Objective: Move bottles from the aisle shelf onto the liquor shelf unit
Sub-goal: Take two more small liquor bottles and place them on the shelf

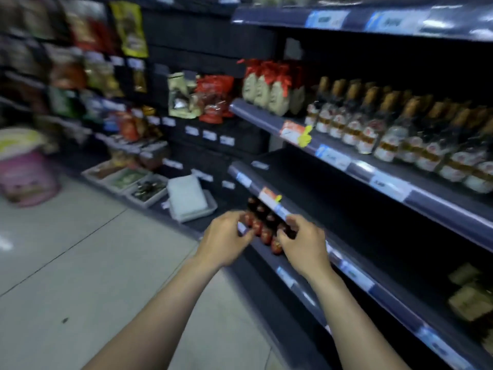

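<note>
Several dark bottles with red caps [262,225] stand in rows on a low shelf at the centre of the head view, partly hidden under a shelf edge [269,198]. My left hand [226,240] has its fingers curled around the left side of the cluster. My right hand [304,247] curls on the right side of the same cluster. The frame is blurred, so which single bottle each hand holds is unclear. On the upper right shelf [346,161] stand several clear bottles with gold caps [386,129].
Snack bags [128,28] hang on the far left rack. Trays and a white box [186,196] sit on the low ledge. A pink tub [26,177] stands on the tiled floor at left. Cartons [472,297] fill the lower right shelf.
</note>
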Available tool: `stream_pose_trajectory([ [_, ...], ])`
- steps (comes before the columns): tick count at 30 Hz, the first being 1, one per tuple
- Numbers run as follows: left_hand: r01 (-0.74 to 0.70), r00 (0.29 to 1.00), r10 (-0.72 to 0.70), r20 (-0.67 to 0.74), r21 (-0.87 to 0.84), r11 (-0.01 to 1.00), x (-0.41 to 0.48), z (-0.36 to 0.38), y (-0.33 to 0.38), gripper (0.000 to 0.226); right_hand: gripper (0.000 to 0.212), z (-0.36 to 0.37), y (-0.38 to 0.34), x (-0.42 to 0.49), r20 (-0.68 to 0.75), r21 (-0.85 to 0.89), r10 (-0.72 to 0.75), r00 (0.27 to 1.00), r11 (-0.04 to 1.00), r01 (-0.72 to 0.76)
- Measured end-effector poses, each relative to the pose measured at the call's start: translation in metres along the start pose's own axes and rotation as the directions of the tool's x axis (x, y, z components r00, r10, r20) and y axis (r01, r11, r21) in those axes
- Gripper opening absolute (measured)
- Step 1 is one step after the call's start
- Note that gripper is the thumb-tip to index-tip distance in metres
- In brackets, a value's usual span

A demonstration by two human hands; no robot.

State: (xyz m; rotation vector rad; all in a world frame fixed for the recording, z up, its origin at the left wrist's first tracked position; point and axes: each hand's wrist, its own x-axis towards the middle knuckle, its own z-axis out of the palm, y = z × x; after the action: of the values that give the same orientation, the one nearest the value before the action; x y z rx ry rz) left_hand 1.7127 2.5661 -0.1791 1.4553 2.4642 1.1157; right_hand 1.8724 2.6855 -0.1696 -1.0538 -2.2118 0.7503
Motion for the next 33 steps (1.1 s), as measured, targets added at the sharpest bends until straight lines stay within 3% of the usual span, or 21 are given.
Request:
stream_pose_trajectory([
  [2,0.107,0.993,-0.109,0.044,0.052,0.993,-0.045,-0.023,-0.037,0.044,0.027,0.041,-0.018,-0.030,0.175,0.013,-0.017,0.984,1.000,0.015],
  [4,0.232,0.970,-0.237,0.046,0.097,0.968,-0.083,-0.048,-0.075,0.049,0.039,0.080,-0.041,-0.056,0.323,0.030,-0.052,0.945,0.999,0.045],
  [11,0.551,0.835,-0.549,-0.049,0.051,0.833,-0.224,-0.156,-0.213,0.055,0.050,0.223,-0.156,-0.136,0.606,0.062,-0.183,0.775,0.981,0.183],
  [17,0.764,0.636,-0.757,-0.147,-0.019,0.645,-0.381,-0.272,-0.338,0.058,0.053,0.382,-0.298,-0.248,0.812,0.121,-0.279,0.513,0.940,0.319],
  [24,0.915,0.352,-0.908,-0.228,-0.118,0.385,-0.537,-0.382,-0.429,0.061,0.056,0.521,-0.445,-0.375,0.924,0.228,-0.340,0.175,0.858,0.460],
  [29,0.945,0.144,-0.952,-0.269,-0.248,0.213,-0.616,-0.444,-0.483,0.061,0.058,0.602,-0.528,-0.432,0.930,0.312,-0.367,-0.008,0.779,0.544],
  [33,0.950,0.039,-0.962,-0.270,-0.289,0.120,-0.653,-0.489,-0.540,0.061,0.059,0.674,-0.591,-0.468,0.923,0.368,-0.359,-0.135,0.731,0.575],
])
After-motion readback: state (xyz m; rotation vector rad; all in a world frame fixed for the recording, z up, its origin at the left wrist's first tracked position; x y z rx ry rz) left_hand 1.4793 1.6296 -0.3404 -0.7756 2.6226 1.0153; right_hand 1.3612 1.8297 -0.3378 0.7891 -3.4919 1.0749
